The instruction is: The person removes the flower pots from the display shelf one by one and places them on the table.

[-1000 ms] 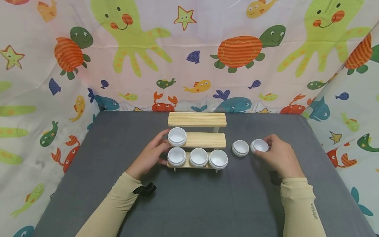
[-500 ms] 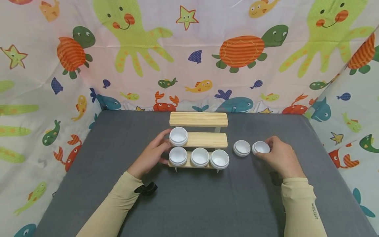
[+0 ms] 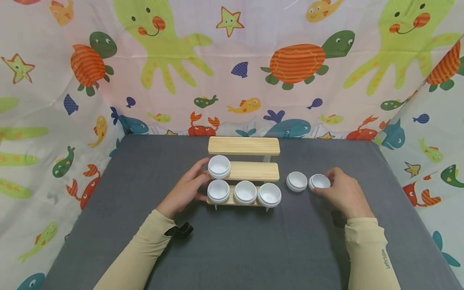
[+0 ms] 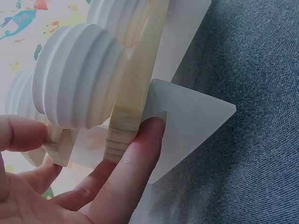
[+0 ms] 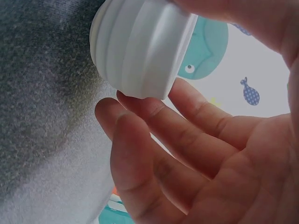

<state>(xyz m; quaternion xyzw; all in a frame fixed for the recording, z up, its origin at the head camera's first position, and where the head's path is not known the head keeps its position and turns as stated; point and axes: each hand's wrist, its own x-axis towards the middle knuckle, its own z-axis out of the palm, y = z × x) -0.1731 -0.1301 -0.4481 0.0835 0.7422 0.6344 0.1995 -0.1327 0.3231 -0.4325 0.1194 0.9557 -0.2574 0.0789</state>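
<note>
A three-tiered wooden stand [image 3: 253, 171] with white supports stands on the grey table. My left hand [image 3: 184, 188] holds the stand at its left end, and in the left wrist view its fingers [image 4: 133, 170] lie around the shelf ends. One small white ribbed pot [image 3: 219, 166] sits at the left of the middle shelf. Three more pots, such as the white pot [image 3: 245, 192] in the centre, line the lowest shelf. To the right, my right hand [image 3: 346, 194] pinches another white pot [image 5: 140, 49] by its side, low over the table.
One loose white pot [image 3: 297, 181] stands on the table between the stand and my right hand. The top shelf [image 3: 243, 146] is bare. A sea-animal printed curtain [image 3: 203, 48] borders the grey table [image 3: 246, 245] at the back and both sides.
The whole scene shifts slightly rightward in the head view. Both hands keep their hold, and the right hand with its pot sits very slightly lower in the view.
</note>
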